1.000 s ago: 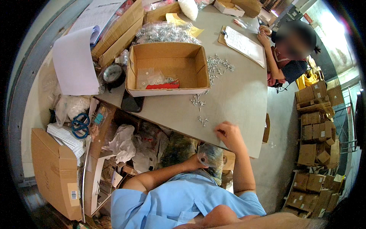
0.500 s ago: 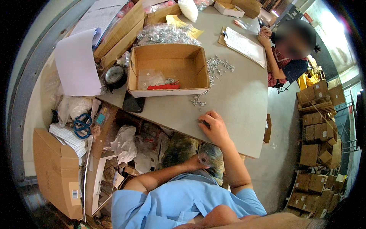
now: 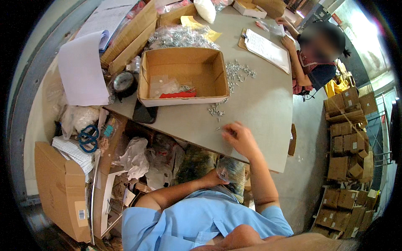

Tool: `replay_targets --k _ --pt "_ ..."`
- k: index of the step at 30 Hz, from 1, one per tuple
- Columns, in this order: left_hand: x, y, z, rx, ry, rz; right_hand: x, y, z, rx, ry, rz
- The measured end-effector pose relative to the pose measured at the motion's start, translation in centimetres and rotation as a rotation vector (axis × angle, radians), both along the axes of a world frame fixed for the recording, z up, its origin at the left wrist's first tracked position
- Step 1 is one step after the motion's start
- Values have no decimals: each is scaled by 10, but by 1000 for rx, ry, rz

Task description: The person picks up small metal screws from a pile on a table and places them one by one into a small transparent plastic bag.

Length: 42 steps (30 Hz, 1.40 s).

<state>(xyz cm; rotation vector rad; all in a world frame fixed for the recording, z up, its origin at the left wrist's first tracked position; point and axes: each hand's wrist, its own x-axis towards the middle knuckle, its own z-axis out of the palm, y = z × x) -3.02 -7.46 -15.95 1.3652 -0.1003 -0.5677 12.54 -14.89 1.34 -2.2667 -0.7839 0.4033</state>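
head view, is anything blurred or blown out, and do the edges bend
Head view: the right hand over the grey table is smeared by motion; the upper right corner by the stacked boxes is washed out by bright light; the table edge curves toward the rim; a black ring frames the picture.

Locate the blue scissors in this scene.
In the head view, the scissors lie at the person's left, below the table edge, on a white stack beside a cardboard box.

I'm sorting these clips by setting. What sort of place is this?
Probably a small packing workshop or warehouse: stacked cartons on the floor, loose small metal parts on the table, an open box.
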Motion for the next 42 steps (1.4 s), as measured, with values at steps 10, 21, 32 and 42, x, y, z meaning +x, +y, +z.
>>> replay_targets --k 10,21,32,42 --pt "-2 1 -6 90 -79 0 8 39 -30 23 -424 -87" --pt "-1 -2 -7 187 -131 -2 -34 -19 -3 -129 -138 140" --pt "0 -16 -41 144 -210 140 -49 -46 -6 134 145 -31" --pt "5 33 -9 135 -206 -47 -65 -43 -12 23 -117 46"
